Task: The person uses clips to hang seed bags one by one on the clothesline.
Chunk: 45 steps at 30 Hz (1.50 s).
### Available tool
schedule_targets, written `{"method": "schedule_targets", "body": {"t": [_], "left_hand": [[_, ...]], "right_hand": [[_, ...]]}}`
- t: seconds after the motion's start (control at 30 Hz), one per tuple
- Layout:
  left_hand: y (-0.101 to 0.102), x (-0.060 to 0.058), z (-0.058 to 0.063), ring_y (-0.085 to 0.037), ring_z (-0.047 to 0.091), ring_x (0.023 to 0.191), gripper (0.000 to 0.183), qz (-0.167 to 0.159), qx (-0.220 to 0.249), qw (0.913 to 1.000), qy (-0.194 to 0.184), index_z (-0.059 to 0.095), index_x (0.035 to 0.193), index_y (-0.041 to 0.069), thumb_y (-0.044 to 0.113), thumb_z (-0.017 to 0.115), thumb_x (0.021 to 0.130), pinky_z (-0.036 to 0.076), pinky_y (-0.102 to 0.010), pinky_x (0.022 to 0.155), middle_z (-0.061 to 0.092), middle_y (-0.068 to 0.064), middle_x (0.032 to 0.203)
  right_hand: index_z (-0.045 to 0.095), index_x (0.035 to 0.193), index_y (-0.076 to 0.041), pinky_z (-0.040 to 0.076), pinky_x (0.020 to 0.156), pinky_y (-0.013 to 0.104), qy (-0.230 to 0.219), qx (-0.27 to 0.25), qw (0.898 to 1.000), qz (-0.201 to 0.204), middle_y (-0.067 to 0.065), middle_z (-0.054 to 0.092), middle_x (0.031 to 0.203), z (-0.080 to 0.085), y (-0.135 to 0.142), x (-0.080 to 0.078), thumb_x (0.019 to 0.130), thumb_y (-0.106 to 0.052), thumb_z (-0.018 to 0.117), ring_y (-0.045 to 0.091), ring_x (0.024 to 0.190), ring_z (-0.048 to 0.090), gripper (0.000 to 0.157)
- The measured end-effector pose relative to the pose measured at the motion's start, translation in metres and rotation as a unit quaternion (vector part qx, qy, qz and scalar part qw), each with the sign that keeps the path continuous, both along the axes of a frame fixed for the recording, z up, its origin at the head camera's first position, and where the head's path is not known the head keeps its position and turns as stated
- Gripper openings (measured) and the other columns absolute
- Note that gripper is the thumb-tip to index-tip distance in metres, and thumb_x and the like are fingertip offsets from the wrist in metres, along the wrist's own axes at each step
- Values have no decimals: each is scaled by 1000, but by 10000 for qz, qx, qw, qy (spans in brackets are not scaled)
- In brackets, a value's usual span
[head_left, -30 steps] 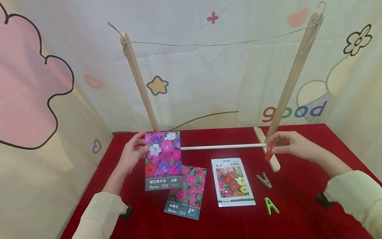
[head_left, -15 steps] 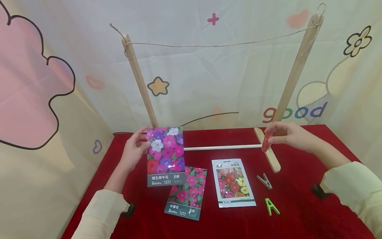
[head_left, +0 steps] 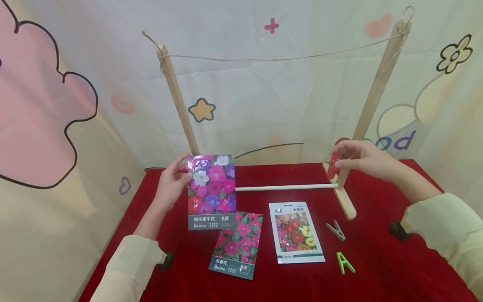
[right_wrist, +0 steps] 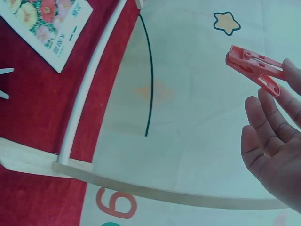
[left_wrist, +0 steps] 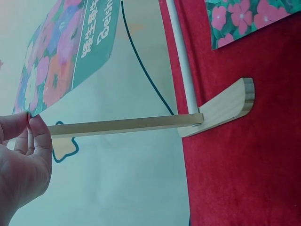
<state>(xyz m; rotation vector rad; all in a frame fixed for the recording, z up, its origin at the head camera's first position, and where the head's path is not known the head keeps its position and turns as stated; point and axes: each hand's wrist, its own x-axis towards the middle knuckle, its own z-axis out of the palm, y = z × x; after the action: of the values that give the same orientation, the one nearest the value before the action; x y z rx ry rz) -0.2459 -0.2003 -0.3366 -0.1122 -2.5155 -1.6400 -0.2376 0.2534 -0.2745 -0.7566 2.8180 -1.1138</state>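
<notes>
Pinched at its left edge by my left hand [head_left: 171, 182], a seed packet [head_left: 212, 191] with pink, purple and white flowers is held upright above the table. The left wrist view shows thumb and fingers gripping that packet's [left_wrist: 51, 61] edge. My right hand [head_left: 364, 158] holds a red clothespin [head_left: 333, 165] between thumb and fingers, near the right post. In the right wrist view the clothespin [right_wrist: 256, 68] has its handle ends between the fingertips and nothing in its jaws. A second seed packet [head_left: 241, 239], with pink flowers, lies partly hidden behind the held one.
A wooden stand has a left post [head_left: 177, 96], a right post [head_left: 381, 88], a white crossbar [head_left: 286, 187] and a string [head_left: 264, 59] tied between the tops. On the red cloth [head_left: 302, 285] lie a white-bordered seed packet [head_left: 297, 233], a grey clothespin [head_left: 336, 230] and a green clothespin [head_left: 345, 263].
Both hands have risen a little, carrying the flower packet and the red clothespin upward. The packet has shifted slightly right and the clothespin slightly left. The things on the cloth stayed put.
</notes>
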Motion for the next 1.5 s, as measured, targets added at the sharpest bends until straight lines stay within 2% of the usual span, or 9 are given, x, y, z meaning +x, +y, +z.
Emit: {"method": "schedule_targets", "body": {"t": [0.17,0.43,0.7,0.83,0.93,1.07,1.13,1.37,1.5], "left_hand": [[2,-1,4,-22,50,103,51,-22,84,9999,72,34,135,28,13,51,89,50,-32,80,46,-10,118],[6,-1,14,-23,51,102,51,-60,91,9998,173,33,135,29,15,51,89,50,-33,79,46,-10,118],[10,-3,21,-23,52,101,51,-47,212,9993,293,35,134,31,14,51,88,51,-28,77,47,-9,117],[11,-4,24,-23,51,102,51,-58,250,9991,345,36,134,32,14,51,89,51,-27,76,47,-8,117],[12,-4,26,-23,50,103,51,-48,325,9988,349,35,134,32,13,50,89,50,-32,79,46,-8,118],[14,-6,28,-23,50,103,51,-33,391,9986,360,35,134,32,13,50,89,49,-37,82,46,-9,118],[14,-7,29,-23,51,103,51,-31,394,9985,374,36,134,33,13,50,89,50,-35,82,46,-9,118],[17,-9,33,-23,51,104,51,-24,478,9980,404,36,133,32,12,50,89,50,-32,80,45,-8,120],[20,-10,36,-22,51,103,50,11,546,9974,461,37,133,32,12,50,89,50,-32,79,45,-9,119]], "right_hand": [[51,110,-5,50,68,24,183,-26,9998,55,6,60,94,8,-4,-1,84,-17,59,4,83,56,29],[51,113,-5,49,70,23,57,-103,9995,-304,9,61,96,21,-11,-3,83,-16,60,1,83,57,34],[48,115,-2,52,67,21,96,-285,9995,-33,13,61,96,35,-18,-8,85,-11,57,1,82,58,33],[49,116,-3,51,64,22,240,-225,9994,-78,12,62,96,42,-22,-12,85,-9,56,-2,81,56,32],[50,116,-2,50,62,22,349,-198,9991,-102,11,62,94,47,-24,-13,85,-8,56,-1,80,56,32],[51,115,-4,49,63,21,422,-134,9989,-175,4,62,92,54,-27,-14,85,-11,56,2,82,56,31],[51,115,-6,48,64,21,468,-67,9986,-220,2,61,92,56,-28,-14,86,-12,56,2,83,56,31],[50,117,-5,47,64,18,560,-16,9980,-281,11,60,97,64,-33,-13,86,-13,55,-1,81,54,32],[51,117,-7,45,66,17,640,26,9973,-367,10,60,97,68,-36,-13,86,-14,55,-2,80,53,32]]}}
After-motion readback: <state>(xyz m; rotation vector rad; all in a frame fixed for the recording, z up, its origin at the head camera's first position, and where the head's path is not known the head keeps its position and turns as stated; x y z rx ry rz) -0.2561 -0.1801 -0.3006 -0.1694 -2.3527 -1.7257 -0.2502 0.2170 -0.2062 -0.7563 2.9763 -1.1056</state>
